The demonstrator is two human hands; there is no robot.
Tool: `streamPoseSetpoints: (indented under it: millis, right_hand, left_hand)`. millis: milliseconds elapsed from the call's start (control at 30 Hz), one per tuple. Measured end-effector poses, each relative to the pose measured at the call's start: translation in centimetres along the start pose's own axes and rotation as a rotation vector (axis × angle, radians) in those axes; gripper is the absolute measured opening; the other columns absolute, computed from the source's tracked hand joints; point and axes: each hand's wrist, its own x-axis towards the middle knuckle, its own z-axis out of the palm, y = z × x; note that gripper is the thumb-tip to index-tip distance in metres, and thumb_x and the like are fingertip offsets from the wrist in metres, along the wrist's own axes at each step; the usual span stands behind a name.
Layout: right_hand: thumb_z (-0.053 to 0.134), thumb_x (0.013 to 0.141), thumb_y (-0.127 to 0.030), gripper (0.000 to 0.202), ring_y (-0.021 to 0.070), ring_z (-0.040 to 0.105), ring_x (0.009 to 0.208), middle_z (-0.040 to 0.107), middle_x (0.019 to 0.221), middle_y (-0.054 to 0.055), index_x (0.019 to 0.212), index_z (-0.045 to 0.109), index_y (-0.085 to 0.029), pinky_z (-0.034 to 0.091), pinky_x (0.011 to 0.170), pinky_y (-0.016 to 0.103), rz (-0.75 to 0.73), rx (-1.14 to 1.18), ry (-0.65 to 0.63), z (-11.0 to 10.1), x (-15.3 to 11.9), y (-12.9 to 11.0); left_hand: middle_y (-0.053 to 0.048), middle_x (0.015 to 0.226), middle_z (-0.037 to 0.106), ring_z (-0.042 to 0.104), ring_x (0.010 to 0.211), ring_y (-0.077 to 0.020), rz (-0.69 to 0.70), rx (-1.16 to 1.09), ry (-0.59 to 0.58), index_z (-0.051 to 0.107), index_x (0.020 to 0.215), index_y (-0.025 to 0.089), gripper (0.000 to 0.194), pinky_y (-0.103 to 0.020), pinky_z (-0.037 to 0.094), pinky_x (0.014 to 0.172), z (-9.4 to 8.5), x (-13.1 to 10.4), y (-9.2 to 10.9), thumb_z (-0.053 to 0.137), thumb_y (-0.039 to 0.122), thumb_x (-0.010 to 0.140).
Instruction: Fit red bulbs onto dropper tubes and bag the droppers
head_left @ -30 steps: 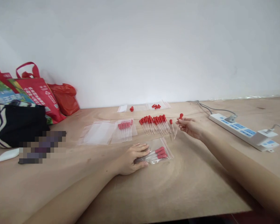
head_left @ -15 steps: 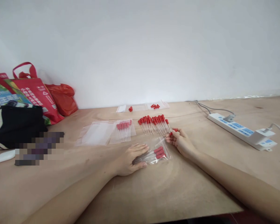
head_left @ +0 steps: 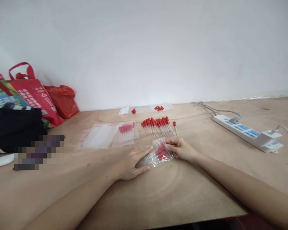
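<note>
A clear zip bag with several red-topped droppers lies near the middle of the table. My left hand rests on its left end, fingers and thumb spread around it. At the bag's right, open-looking end, my right hand pinches the edge between thumb and fingers. Just beyond, a row of red-topped droppers lies side by side, with a single dropper apart on the right. To the left is a filled bag of droppers, beside flat, clear bags.
Loose red caps and clear tubes lie on plastic by the wall. A white power strip with cables is at right. Red bags, a black cloth item and a white object are at left.
My right hand has moved slightly toward me onto the bag's edge, and a single dropper now lies where it was. The bag's right end is lifted. My left hand has stayed nearly still.
</note>
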Motion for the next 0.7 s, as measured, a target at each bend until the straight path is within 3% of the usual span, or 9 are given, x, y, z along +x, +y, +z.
streamPoseSetpoints:
  millis: [233, 400, 467, 600, 700]
  right_hand:
    - [0.068, 0.055, -0.04, 0.033, 0.0035, 0.036, 0.034, 0.046, 0.043, -0.008, 0.067, 0.051, -0.015, 0.027, 0.034, 0.016, 0.029, -0.041, 0.047, -0.1, 0.9, 0.8]
    - [0.063, 0.059, -0.044, 0.031, 0.0031, 0.032, 0.034, 0.042, 0.042, -0.007, 0.064, 0.054, -0.015, 0.024, 0.034, 0.018, 0.048, -0.127, -0.017, -1.3, 1.3, 0.5]
    - [0.059, 0.062, -0.043, 0.029, 0.0042, 0.033, 0.034, 0.043, 0.044, -0.007, 0.069, 0.055, -0.015, 0.024, 0.034, 0.019, 0.058, -0.204, 0.096, -2.8, 2.0, 0.5]
    - [0.058, 0.065, -0.033, 0.02, 0.0091, 0.049, 0.051, 0.056, 0.062, 0.0, 0.073, 0.052, -0.015, 0.035, 0.047, 0.02, -0.039, -0.558, 0.57, -6.2, 4.5, 0.7]
    - [0.058, 0.065, -0.032, 0.03, 0.0154, 0.056, 0.065, 0.061, 0.074, 0.007, 0.088, 0.051, -0.013, 0.039, 0.055, 0.023, 0.034, -0.788, 0.669, -7.4, 6.3, 0.8]
  left_hand:
    - [-0.007, 0.136, 0.034, 0.029, 0.124, -0.0224, -0.004, 0.024, -0.004, 0.024, 0.134, 0.021, 0.06, -0.042, 0.022, 0.103, -0.3, 0.1, 0.4, 0.046, 0.041, 0.081]
    - [-0.005, 0.135, 0.035, 0.029, 0.125, -0.0217, 0.038, 0.015, -0.008, 0.035, 0.129, 0.025, 0.05, -0.043, 0.021, 0.103, -0.3, 0.2, 0.2, 0.046, 0.039, 0.082]
    - [-0.004, 0.135, 0.034, 0.028, 0.125, -0.0219, 0.042, 0.018, -0.011, 0.038, 0.127, 0.026, 0.048, -0.043, 0.021, 0.103, -0.2, 0.2, 0.0, 0.047, 0.039, 0.082]
    - [-0.005, 0.136, 0.033, 0.027, 0.126, -0.0217, 0.037, 0.029, -0.019, 0.039, 0.126, 0.026, 0.047, -0.043, 0.021, 0.103, -0.1, 0.3, -0.1, 0.047, 0.039, 0.082]
    - [-0.005, 0.136, 0.033, 0.027, 0.126, -0.0216, 0.036, 0.032, -0.025, 0.039, 0.126, 0.027, 0.047, -0.043, 0.021, 0.103, -0.2, 0.2, -0.1, 0.047, 0.039, 0.082]
